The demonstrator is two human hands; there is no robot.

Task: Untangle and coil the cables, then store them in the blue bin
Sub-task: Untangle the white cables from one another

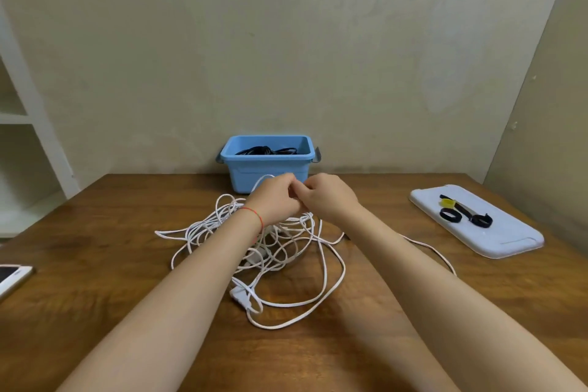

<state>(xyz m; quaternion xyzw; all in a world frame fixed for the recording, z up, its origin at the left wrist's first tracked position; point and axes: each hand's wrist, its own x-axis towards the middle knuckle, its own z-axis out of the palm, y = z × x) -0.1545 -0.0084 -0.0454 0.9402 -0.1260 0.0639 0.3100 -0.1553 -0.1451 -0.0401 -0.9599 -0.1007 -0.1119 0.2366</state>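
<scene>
The tangled heap of thin white flat cable (270, 251) lies mid-bench, light and limp; grip near its small white plug block (241, 293), likely to snag. Above it, left hand (276, 197) and right hand (327, 197) meet, fingers curled, apparently pinching one strand. Behind stands the blue plastic bin (269, 172), black coils inside.

Nothing to read here: no word, brand, number or sign shows anywhere. The blue bin (266, 169) presents a plain front with no label. The white tray (496, 232) on the right is bare of any print, and the phone (11, 277) at the left edge shows only a dark, blurred screen with no legible characters. The white cables (286, 264) and the small white block on them carry no marking that can be made out.
</scene>
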